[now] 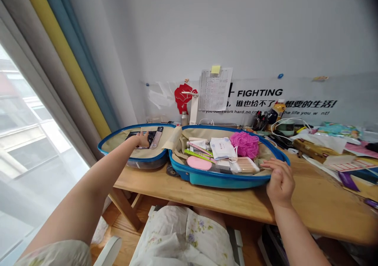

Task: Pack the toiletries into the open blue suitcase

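Head view: left hand (143, 139) over black packet (151, 134), grip cannot be told; right hand (282, 183) at rim (224, 175) of suitcase (224, 182), fingers bent, hold unclear; left of right hand, pink puff (245, 144), cotton swabs (246, 165) already inside; both halves not yet closed

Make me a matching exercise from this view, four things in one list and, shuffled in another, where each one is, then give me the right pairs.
Things:
1. Left hand
2. Right hand
3. Mesh puff
4. Sticky note

Places:
A. At the right-hand end of the open suitcase
B. At the top of a printed sheet on the wall
C. At a dark packet in the suitcase's left half
D. Inside the suitcase's right half

Pairs: 1-C, 2-A, 3-D, 4-B.
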`<state>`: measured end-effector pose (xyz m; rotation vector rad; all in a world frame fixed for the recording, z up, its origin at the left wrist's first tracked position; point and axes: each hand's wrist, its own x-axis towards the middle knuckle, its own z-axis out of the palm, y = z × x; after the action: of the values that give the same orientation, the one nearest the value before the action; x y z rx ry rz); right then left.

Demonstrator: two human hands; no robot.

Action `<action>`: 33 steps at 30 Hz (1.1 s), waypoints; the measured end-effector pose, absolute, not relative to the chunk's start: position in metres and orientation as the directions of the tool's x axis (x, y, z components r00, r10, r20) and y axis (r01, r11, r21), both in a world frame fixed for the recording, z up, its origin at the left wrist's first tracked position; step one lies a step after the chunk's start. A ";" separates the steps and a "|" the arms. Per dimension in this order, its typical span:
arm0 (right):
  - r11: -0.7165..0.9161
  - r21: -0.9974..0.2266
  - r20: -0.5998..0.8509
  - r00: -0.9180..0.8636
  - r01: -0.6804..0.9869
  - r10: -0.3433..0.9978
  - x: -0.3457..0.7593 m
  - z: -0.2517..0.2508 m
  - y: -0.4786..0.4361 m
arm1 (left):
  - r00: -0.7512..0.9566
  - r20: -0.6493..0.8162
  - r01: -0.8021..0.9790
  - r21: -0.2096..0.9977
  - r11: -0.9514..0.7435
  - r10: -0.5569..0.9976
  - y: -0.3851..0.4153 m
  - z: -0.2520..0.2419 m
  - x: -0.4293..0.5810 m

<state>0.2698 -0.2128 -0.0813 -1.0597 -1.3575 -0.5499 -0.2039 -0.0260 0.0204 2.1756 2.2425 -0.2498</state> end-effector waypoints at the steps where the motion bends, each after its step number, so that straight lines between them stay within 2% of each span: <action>1: 0.466 -0.278 0.953 0.183 0.840 0.240 0.270 -0.081 -0.213 | -0.053 -0.137 0.991 -0.130 0.035 0.989 -0.028 0.015 -0.213; 5: 0.475 -0.266 0.958 0.176 0.839 0.225 0.270 -0.081 -0.212 | -0.022 -0.167 0.986 -0.166 -0.006 0.986 -0.031 0.000 -0.227; 12: 0.463 -0.292 0.951 0.201 0.837 0.236 0.269 -0.080 -0.213 | 0.065 -0.084 0.987 -0.145 -0.077 0.994 -0.029 -0.002 -0.224; 19: 0.457 -0.269 0.956 0.176 0.848 0.236 0.269 -0.080 -0.213 | 0.002 0.114 0.997 -0.073 0.006 0.994 -0.043 0.029 -0.226; 23: 0.465 -0.243 0.962 0.150 0.851 0.229 0.270 -0.079 -0.213 | 0.023 0.261 0.999 -0.044 -0.012 0.965 -0.064 0.058 -0.222; 25: 0.465 -0.246 0.961 0.151 0.851 0.232 0.270 -0.079 -0.213 | 0.127 0.362 0.991 -0.021 -0.128 0.923 -0.076 0.068 -0.215; 28: 0.459 -0.268 0.955 0.173 0.847 0.239 0.269 -0.080 -0.213 | 0.440 0.494 0.863 -0.003 -0.505 0.750 -0.090 0.071 -0.195; 30: 0.455 -0.289 0.949 0.191 0.842 0.250 0.269 -0.081 -0.213 | 0.652 0.465 0.681 -0.013 -0.732 0.598 -0.096 0.067 -0.173; 33: 0.458 -0.302 0.946 0.201 0.836 0.256 0.270 -0.083 -0.213 | 0.827 0.313 0.489 0.006 -0.872 0.466 -0.099 0.055 -0.135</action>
<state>0.2697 -0.2126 -0.0826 -1.0697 -1.3499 -0.5382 -0.1350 -0.0988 0.0547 3.0740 0.8052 0.4966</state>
